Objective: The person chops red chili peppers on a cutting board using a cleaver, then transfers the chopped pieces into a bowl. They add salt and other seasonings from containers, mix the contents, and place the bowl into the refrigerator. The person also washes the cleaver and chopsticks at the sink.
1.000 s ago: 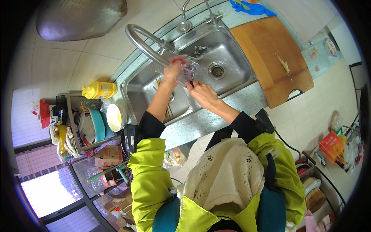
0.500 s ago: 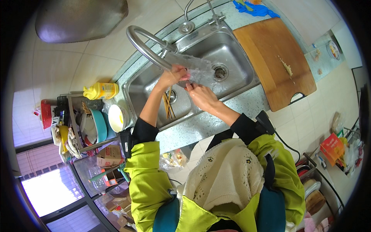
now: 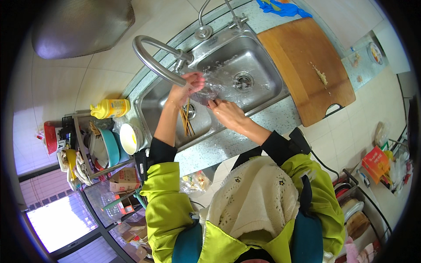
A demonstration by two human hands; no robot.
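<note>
Under the curved steel faucet (image 3: 151,61), my left hand (image 3: 187,87) has its fingers apart and slightly curled in the running water, a little blurred. My right hand (image 3: 229,114) is closed, over the divider of the double sink (image 3: 206,131), on a flat, shiny, knife-like thing (image 3: 202,97). That thing reaches toward my left hand; splashing water hides most of its shape. Several wooden chopsticks (image 3: 187,120) lean in the left basin, beneath my left wrist. Water spreads into the right basin around its drain (image 3: 243,82).
A wooden cutting board (image 3: 307,70) with pale minced bits lies right of the sink. To the left stand a yellow bottle (image 3: 110,108), a white bowl (image 3: 130,138) and a rack with a turquoise basin (image 3: 108,147). A blue glove-like thing (image 3: 285,8) lies behind the board.
My left hand has moved up and away from my right hand, with its fingers opening. The right hand keeps its hold. The whole view has shifted slightly.
</note>
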